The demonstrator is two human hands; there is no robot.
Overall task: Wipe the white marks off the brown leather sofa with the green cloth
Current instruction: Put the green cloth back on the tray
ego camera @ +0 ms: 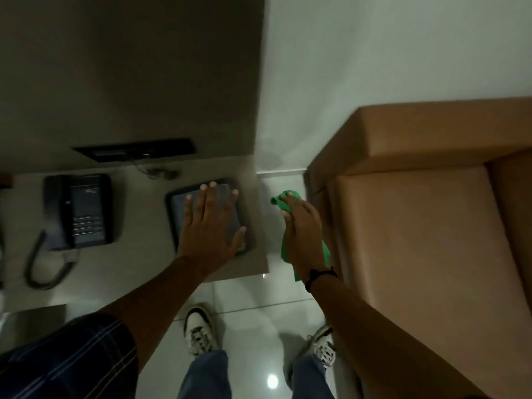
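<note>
Right hand (302, 223) fingers (288, 218) clamped on bunched green cloth (288, 197), held in gap just beside sofa (417, 226) arm, cloth not touching leather; left hand (211, 223) fingers (213, 187) spread flat over dark tray (172, 197) on desk (129, 266), beside telephone (77, 210). Step, judged: carrying cloth to sofa; next, swing right onto seat. White marks not discernible. Glossy tiled floor (250, 298), pale wall (374, 53)

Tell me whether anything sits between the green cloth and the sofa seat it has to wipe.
Nothing visible does. The right hand grips the green cloth over the floor gap beside the sofa, whose near armrest and seat are bare. The left hand rests on the tray, away from that path.
</note>
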